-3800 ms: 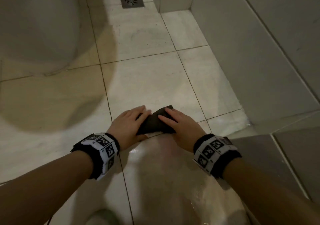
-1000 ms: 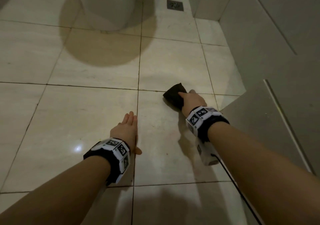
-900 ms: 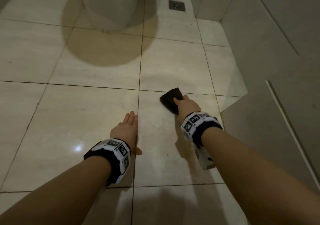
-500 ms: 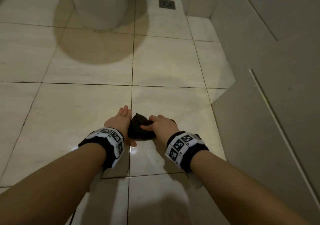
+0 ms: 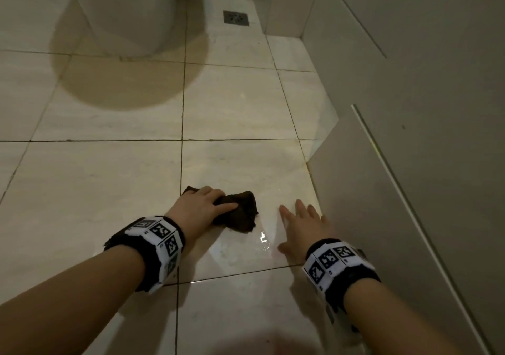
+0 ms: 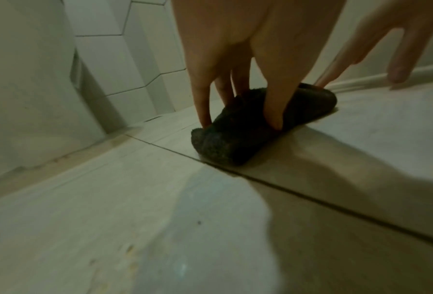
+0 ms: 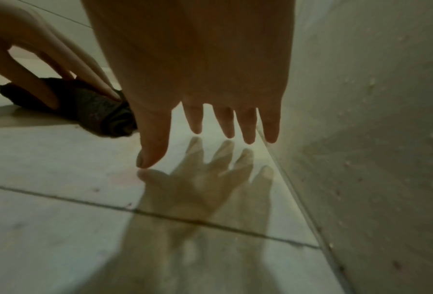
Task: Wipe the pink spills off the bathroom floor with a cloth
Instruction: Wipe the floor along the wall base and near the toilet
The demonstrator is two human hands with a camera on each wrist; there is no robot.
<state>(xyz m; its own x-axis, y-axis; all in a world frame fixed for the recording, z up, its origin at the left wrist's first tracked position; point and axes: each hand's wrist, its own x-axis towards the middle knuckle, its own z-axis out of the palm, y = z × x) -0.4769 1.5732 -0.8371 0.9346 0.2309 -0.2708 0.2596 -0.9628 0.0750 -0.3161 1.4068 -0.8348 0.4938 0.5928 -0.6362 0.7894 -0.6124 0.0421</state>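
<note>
Pale tiles make up the floor (image 5: 103, 190), and the part closest to us is shiny and wet. We see a faint pink smear (image 7: 123, 178) on the wet tile right under our right thumb. Black and white wrist bands (image 5: 158, 238) wrap both our arms.

Our right hand (image 5: 302, 224) is flat with its fingers straight and spread. From the right wrist view, it hangs just over the floor, and we can see it mirrored in the wet tile. It holds nothing. It sits beside the grey panel (image 5: 382, 218) on the right.

Our left hand (image 5: 198, 207) is a bit farther out. Its fingers and thumb bend down and pinch the dark cloth (image 5: 240, 215) while it pushes it onto the floor. The cloth is bunched up into a roll. It lies between our two hands, under the left one and near the right one but not touching it. One end pokes out toward the right hand.

Farther away stands the white toilet base (image 5: 128, 13) with its round shadow. Farthest back is the small metal drain (image 5: 235, 17), close to the tiled wall (image 5: 410, 40).
</note>
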